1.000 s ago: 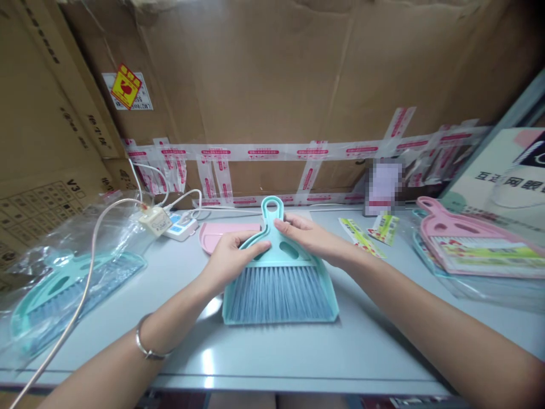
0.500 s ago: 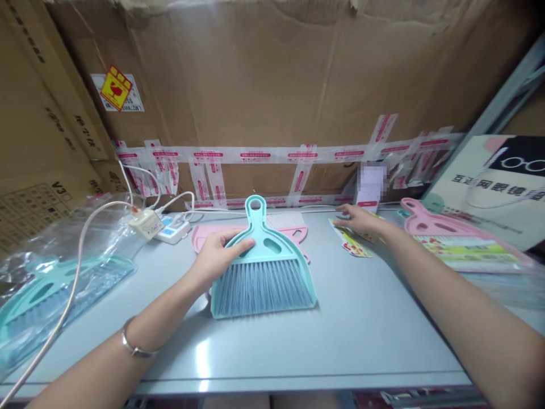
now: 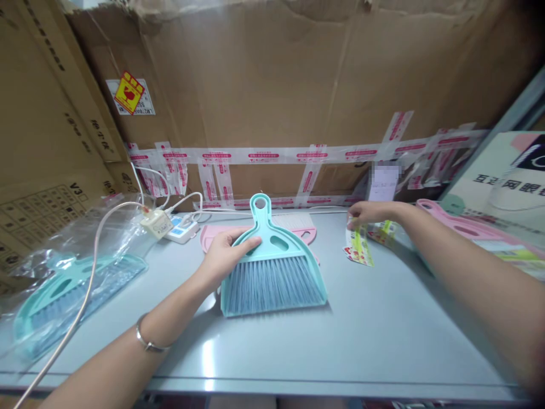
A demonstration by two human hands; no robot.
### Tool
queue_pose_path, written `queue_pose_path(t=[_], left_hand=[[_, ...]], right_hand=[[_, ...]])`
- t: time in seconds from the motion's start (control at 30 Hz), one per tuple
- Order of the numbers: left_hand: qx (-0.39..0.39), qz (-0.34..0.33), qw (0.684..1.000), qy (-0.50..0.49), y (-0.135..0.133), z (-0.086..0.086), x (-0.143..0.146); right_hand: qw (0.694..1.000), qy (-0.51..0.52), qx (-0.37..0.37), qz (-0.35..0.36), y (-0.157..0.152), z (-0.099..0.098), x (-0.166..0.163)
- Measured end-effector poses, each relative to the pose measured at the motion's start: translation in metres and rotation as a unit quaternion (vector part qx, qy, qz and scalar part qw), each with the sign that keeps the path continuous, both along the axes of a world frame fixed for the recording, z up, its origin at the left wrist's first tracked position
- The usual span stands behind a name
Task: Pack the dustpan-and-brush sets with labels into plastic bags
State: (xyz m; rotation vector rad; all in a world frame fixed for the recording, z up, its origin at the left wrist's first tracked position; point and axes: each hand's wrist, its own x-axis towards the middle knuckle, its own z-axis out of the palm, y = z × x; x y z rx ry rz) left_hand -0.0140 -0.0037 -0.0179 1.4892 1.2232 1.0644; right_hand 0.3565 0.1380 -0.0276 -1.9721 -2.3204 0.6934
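Note:
My left hand grips a turquoise dustpan by its left side, thumb on the front. A matching hand brush with blue-grey bristles is nested in the pan, handle up and bristles towards me. Behind it lies a pink dustpan and brush set, partly hidden. At the right, the fingers of my right hand are closed on the upper end of a yellow-green printed card, which hangs or leans at the table surface. A second printed card lies beside it, partly behind my wrist.
A bagged turquoise dustpan set lies left, crossed by a pale cable. A power strip with a plug stands behind it. Another pink set is at right, near a phone-like screen. Taped cardboard closes off the back.
My right hand has closed its fingers on the printed card and turned it more upright. The view has shifted, so things appear further right; my left hand keeps its hold on the dustpan.

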Motion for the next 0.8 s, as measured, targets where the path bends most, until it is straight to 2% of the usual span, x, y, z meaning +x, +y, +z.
queue_pose_path(t=[0.1,0.2,0.23,0.3,0.33,0.37,0.4,0.43,0.47,0.57,0.67,0.73,0.8], left_hand=[[0.01,0.011,1.0,-0.005,0.0,0.0,-0.001],[0.017,0.014,1.0,-0.019,0.001,0.0,0.0],[0.017,0.016,0.999,-0.024,0.001,0.0,0.0],[0.007,0.024,0.999,-0.035,0.001,-0.001,0.0],[0.0,0.029,0.999,-0.044,0.001,-0.001,0.0],[-0.009,0.031,0.998,-0.057,0.001,-0.002,0.0],[-0.022,0.029,0.996,-0.076,0.001,-0.002,0.0],[-0.038,0.026,0.994,-0.098,0.001,-0.002,0.001],[-0.055,0.027,0.991,-0.122,0.001,-0.002,0.001],[-0.105,0.034,0.976,-0.186,0.002,-0.002,0.001],[-0.141,0.012,0.96,-0.243,0.003,-0.001,0.001],[-0.162,-0.012,0.945,-0.283,0.004,-0.001,0.001],[-0.179,-0.034,0.933,-0.31,0.004,-0.002,0.0]], right_hand=[[0.997,0.049,0.064,-0.013,-0.024,0.032,-0.004],[0.986,0.101,0.114,-0.069,-0.071,0.078,-0.023],[0.98,0.135,0.133,-0.053,-0.092,0.093,-0.034],[0.957,0.259,0.126,0.044,-0.134,0.114,-0.061],[0.933,0.33,0.104,0.097,-0.152,0.119,-0.077],[0.896,0.408,0.099,0.143,-0.168,0.119,-0.094],[0.866,0.461,0.081,0.176,-0.18,0.115,-0.111],[0.849,0.488,0.051,0.196,-0.188,0.107,-0.127],[0.844,0.502,0.031,0.187,-0.191,0.095,-0.142],[0.857,0.504,0.008,0.111,-0.18,0.052,-0.175],[0.872,0.481,0.07,0.056,-0.16,0.018,-0.187],[0.881,0.456,0.116,0.046,-0.152,0.007,-0.187],[0.885,0.442,0.144,0.034,-0.148,0.004,-0.184]])
